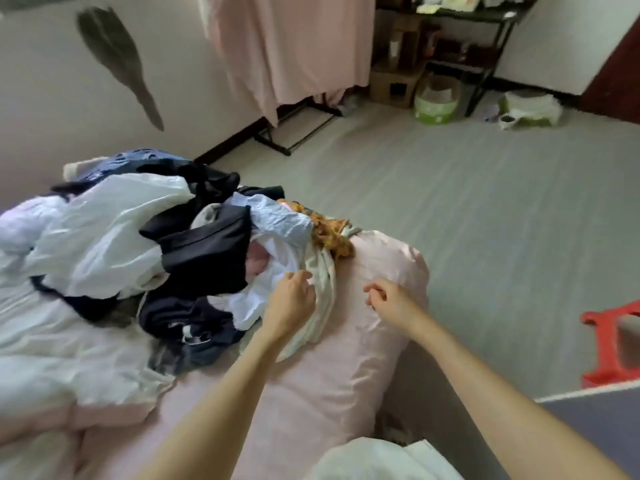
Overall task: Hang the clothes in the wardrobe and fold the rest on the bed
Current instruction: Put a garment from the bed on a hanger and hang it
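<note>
A loose pile of clothes (138, 244) lies heaped on the pink bed (346, 375), spreading away to the left of the left hand (291, 299). White, black and navy pieces are tangled together, unfolded. A pale grey-green garment (322, 292) trails out of the heap, touching the left hand's fingers. An orange patterned piece (329, 233) sits beyond both hands. The right hand (391, 303) hovers just right of the pale garment, over the bed.

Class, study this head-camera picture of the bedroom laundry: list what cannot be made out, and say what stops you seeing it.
1. Clothes pile, head view: lower garments hidden by those on top.
2. Left hand: whether its fingers grip the pale garment is unclear.
3. Red stool: cut off by the right edge.
4. Shelf items: blurred, too small.
5. Wardrobe: not identifiable.
</note>
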The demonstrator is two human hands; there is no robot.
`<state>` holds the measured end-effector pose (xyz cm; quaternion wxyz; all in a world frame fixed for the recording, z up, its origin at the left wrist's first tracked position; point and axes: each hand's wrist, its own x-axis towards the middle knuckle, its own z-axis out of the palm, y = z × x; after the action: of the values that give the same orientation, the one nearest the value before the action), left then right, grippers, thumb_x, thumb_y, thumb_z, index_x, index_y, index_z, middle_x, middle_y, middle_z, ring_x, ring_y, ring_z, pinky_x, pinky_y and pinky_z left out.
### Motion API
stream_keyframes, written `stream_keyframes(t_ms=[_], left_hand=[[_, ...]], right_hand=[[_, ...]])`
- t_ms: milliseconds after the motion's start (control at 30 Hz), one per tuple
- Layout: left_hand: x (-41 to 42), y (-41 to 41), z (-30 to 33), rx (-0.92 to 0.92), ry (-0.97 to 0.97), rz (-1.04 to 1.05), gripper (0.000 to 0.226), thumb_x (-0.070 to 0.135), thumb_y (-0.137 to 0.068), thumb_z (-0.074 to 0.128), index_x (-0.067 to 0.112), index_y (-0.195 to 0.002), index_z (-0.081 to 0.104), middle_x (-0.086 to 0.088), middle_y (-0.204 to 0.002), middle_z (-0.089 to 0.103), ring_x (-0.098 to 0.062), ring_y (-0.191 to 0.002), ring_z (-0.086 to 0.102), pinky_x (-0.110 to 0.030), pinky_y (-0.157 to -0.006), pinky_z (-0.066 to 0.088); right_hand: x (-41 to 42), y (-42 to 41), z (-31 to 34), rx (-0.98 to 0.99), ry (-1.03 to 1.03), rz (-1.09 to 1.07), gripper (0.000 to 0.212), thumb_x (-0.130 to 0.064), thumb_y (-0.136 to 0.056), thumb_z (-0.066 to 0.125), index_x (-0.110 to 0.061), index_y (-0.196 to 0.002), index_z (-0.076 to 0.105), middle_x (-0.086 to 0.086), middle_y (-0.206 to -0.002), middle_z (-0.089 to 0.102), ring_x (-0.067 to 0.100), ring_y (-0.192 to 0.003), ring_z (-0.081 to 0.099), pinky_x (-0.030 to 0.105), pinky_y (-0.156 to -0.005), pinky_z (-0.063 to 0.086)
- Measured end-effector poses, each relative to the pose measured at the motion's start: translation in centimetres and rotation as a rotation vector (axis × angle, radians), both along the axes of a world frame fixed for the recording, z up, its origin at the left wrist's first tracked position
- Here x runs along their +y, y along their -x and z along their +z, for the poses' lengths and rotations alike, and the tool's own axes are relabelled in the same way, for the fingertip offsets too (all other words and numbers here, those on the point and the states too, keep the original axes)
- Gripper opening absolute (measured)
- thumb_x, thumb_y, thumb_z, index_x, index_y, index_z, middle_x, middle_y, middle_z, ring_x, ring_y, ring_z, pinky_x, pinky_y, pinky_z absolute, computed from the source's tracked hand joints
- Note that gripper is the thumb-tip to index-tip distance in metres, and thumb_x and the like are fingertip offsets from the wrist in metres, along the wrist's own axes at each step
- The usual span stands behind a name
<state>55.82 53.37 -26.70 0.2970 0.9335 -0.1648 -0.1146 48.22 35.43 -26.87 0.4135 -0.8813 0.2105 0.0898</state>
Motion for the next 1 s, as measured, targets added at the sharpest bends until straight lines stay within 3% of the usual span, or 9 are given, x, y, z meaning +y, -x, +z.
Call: stream_keyframes(t_ms=[233,367,500,633,700,733,800,867,1000], left_hand=[[12.9,-2.3,-4.9,0.152,-0.059,0.408,0.033,0.014,-0.092,0.043,0.006,-0.122,0.055,-0.013,-0.119,0.057,-0.026,-0.112,0.052,-0.034,-0.087,0.042],[15.9,-3.7,-8.9,0.270,-0.086,0.578,0.036,0.015,-0.094,0.043,0.007,-0.128,0.051,-0.012,-0.125,0.053,-0.025,-0.116,0.050,-0.034,-0.094,0.040],[15.8,-6.0,-13.6,0.380,-0.059,0.659,0.040,0.015,-0.095,0.043,0.009,-0.134,0.044,-0.011,-0.131,0.046,-0.024,-0.121,0.046,-0.033,-0.099,0.037],[14.5,-7.5,-17.4,0.433,-0.011,0.720,0.041,0.015,-0.095,0.043,0.012,-0.135,0.042,-0.009,-0.134,0.042,-0.023,-0.120,0.045,-0.033,-0.098,0.038],[14.1,-8.0,-18.5,0.433,0.009,0.738,0.041,0.016,-0.094,0.043,0.014,-0.135,0.042,-0.007,-0.134,0.042,-0.022,-0.119,0.046,-0.032,-0.097,0.039],[14.0,-8.2,-18.8,0.434,0.025,0.749,0.041,0.016,-0.094,0.043,0.014,-0.135,0.042,-0.007,-0.133,0.042,-0.022,-0.118,0.047,-0.032,-0.097,0.039],[13.8,-8.3,-19.2,0.423,0.059,0.766,0.040,0.017,-0.094,0.044,0.015,-0.134,0.044,-0.006,-0.131,0.044,-0.021,-0.114,0.049,-0.030,-0.093,0.041],[13.7,-8.3,-19.2,0.416,0.092,0.783,0.038,0.019,-0.094,0.045,0.017,-0.133,0.045,-0.002,-0.128,0.045,-0.017,-0.107,0.052,-0.026,-0.085,0.040],[13.4,-8.1,-17.7,0.419,0.273,0.896,0.034,0.024,-0.094,0.047,0.019,-0.127,0.049,0.003,-0.119,0.048,-0.011,-0.100,0.053,-0.022,-0.079,0.037]], right_hand=[[10.4,-10.3,-4.7,0.046,0.030,0.440,0.028,-0.012,-0.095,0.042,-0.009,-0.116,0.060,0.011,-0.115,0.065,0.025,-0.108,0.057,0.026,-0.085,0.041],[14.0,-14.8,-9.5,0.089,0.143,0.625,0.036,-0.012,-0.093,0.040,-0.013,-0.127,0.052,0.006,-0.124,0.057,0.021,-0.111,0.052,0.033,-0.090,0.044],[14.6,-19.3,-15.3,0.050,0.581,0.870,0.052,-0.022,-0.089,0.046,-0.020,-0.139,0.032,0.002,-0.138,0.038,0.023,-0.129,0.030,0.037,-0.099,0.032],[13.8,-24.0,-20.1,0.187,0.839,1.072,0.088,-0.037,-0.087,0.056,-0.029,-0.149,-0.005,0.009,-0.157,-0.006,0.033,-0.144,-0.009,0.062,-0.109,0.006],[13.5,-25.8,-21.0,0.177,0.896,1.111,0.092,-0.030,-0.081,0.065,-0.032,-0.149,0.002,0.011,-0.157,-0.002,0.035,-0.143,-0.004,0.065,-0.106,0.010],[13.6,-26.5,-21.1,0.114,0.913,1.118,0.085,-0.024,-0.076,0.070,-0.030,-0.146,0.023,0.016,-0.153,0.016,0.037,-0.141,0.014,0.063,-0.102,0.023],[13.7,-27.1,-21.2,-0.141,0.884,1.052,0.050,-0.007,-0.064,0.076,-0.010,-0.111,0.062,0.022,-0.116,0.056,0.036,-0.109,0.053,0.047,-0.078,0.047],[13.8,-27.1,-20.7,-0.127,0.659,0.853,0.025,0.004,-0.075,0.060,-0.002,-0.099,0.061,0.019,-0.099,0.061,0.032,-0.093,0.056,0.036,-0.068,0.039],[13.9,-24.6,-18.2,0.010,0.157,0.436,0.030,0.009,-0.082,0.037,0.001,-0.106,0.053,0.018,-0.092,0.057,0.031,-0.084,0.051,0.031,-0.063,0.029]])
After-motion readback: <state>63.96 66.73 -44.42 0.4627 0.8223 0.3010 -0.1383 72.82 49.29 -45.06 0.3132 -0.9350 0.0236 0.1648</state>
